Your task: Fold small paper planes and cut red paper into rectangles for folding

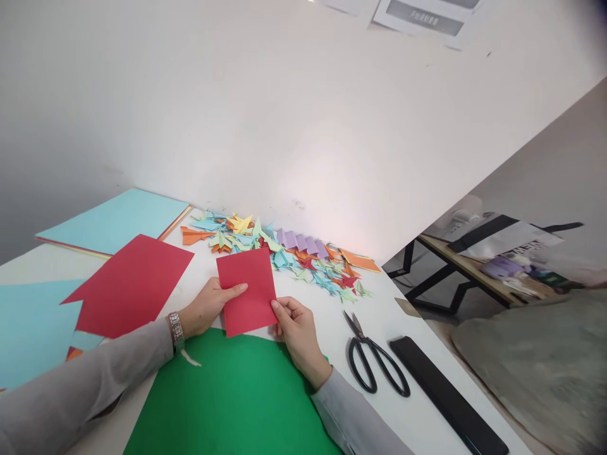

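Observation:
Between my two hands is a red rectangle of paper (251, 278), held up over the far edge of a green sheet (227, 398). My left hand (208, 306) grips its left side, thumb flat on the front and fingers behind. At the lower right corner, my right hand (296, 332) pinches the paper between thumb and fingers. Whether the paper is folded or a single layer, I cannot tell. A larger red sheet (135, 284) with a notched corner lies left of my hands. To the right, scissors with black handles (367, 354) rest with blades slightly apart.
Small folded paper pieces (284, 256) in many colours are heaped along the wall. Light blue sheets lie in a stack (118, 215) at the back left, with more blue paper (33, 328) nearer. A long black bar (441, 388) lies along the table's right edge. Beyond stands another table (465, 272).

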Available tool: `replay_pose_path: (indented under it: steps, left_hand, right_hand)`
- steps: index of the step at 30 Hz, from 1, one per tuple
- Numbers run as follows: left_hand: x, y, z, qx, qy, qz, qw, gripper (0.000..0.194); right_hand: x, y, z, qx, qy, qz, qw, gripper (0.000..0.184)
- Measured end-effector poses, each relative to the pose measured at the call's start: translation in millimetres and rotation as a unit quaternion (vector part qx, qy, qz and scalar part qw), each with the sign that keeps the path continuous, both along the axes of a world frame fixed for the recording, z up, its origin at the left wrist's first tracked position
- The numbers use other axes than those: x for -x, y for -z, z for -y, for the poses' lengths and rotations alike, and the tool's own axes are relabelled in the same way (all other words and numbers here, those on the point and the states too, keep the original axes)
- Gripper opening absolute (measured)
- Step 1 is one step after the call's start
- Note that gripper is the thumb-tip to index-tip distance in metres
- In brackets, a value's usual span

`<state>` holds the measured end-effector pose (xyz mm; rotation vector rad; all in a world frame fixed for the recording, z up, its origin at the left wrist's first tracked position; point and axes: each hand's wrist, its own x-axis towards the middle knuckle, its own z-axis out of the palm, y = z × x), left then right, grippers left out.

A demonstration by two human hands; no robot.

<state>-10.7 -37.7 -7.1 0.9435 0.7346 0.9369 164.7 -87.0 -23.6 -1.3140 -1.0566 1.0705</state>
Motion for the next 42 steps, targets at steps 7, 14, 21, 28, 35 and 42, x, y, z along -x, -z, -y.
replay_pose_path:
  steps: [7, 14, 21, 28, 35, 42]
  left_hand:
    - [2.9, -6.5, -0.2, 0.031, 0.007, 0.015, 0.999, 0.042]
    - [5.8, -2.9, 0.2, 0.017, 0.074, -0.077, 0.994, 0.043]
    - [6.5, -7.2, 1.5, 0.03, 0.09, -0.094, 0.991, 0.047]
    - [8.4, -5.3, -0.4, 0.059, 0.07, -0.165, 0.982, 0.048]
    - [10.7, -8.7, -2.0, 0.047, 0.126, -0.179, 0.975, 0.049]
    - [11.3, -18.5, 0.1, 0.04, 0.172, -0.216, 0.96, 0.039]
  right_hand:
    - [-2.4, 0.9, 3.9, -0.002, -0.039, 0.002, 0.999, 0.053]
    - [-3.4, -0.8, 5.1, 0.005, -0.114, -0.027, 0.993, 0.049]
    - [-4.1, 2.2, -1.2, 0.002, -0.062, -0.027, 0.998, 0.054]
    - [-5.3, 2.4, -2.0, 0.013, -0.074, -0.063, 0.995, 0.051]
    - [-3.4, 2.9, 0.2, 0.022, -0.057, -0.057, 0.997, 0.051]
    - [-5.0, 5.3, -2.4, 0.0, -0.039, -0.061, 0.997, 0.054]
